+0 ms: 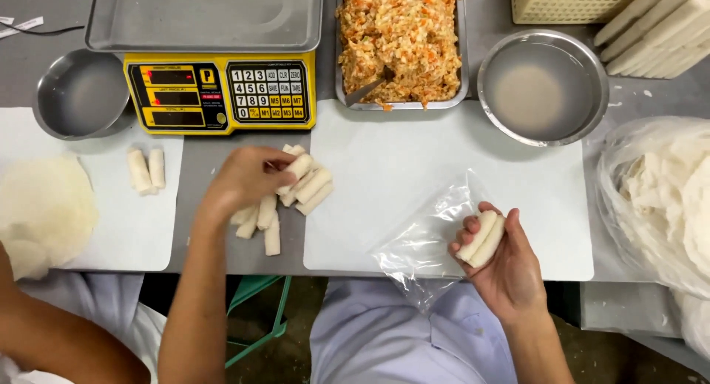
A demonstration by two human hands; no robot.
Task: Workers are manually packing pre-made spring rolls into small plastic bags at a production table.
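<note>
My left hand (242, 183) reaches into a loose pile of pale uncooked spring rolls (310, 193) at the left edge of the white board (384, 170). Its fingers pinch the top roll (298, 166). My right hand (506, 269) is palm up over the board's front edge and grips two rolls (481, 238) side by side. A clear plastic bag (425, 240) lies crumpled just left of that hand, touching the fingers.
Along the back stand a yellow scale (222, 94) with a steel tray, a pan of shredded filling (399, 36) and two steel bowls (543, 85) (80, 94). Bagged wrappers (658, 192) lie right. On the left board (133, 229) are two rolls (146, 170) and a round wrapper (44, 206); another person's arm (52, 340) is nearby.
</note>
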